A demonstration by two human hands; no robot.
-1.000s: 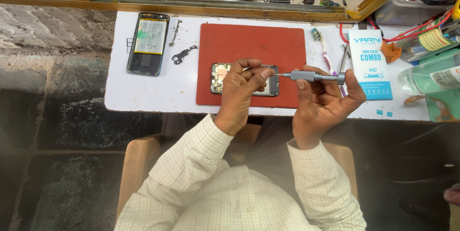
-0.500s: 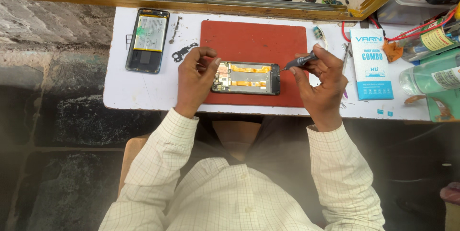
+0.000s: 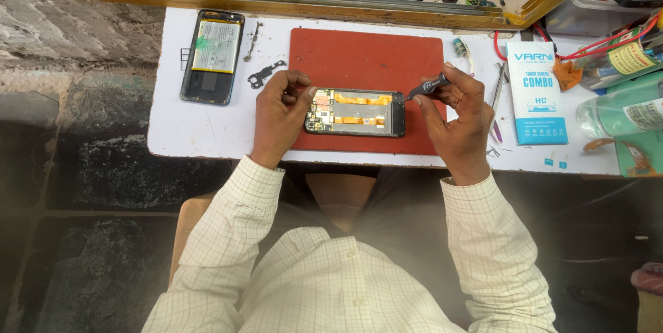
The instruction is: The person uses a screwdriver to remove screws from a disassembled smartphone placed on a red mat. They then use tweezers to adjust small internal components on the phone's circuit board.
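White bench (image 3: 207, 136), red mat (image 3: 366, 53): left hand (image 3: 280, 115) fingers pinch the opened phone (image 3: 356, 112); right hand (image 3: 459, 115), at three o'clock, grips a screwdriver (image 3: 427, 88) at its corner, seemingly working a screw.

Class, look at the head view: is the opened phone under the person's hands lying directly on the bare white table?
No: the opened phone lies on the red mat, which covers that part of the white table.
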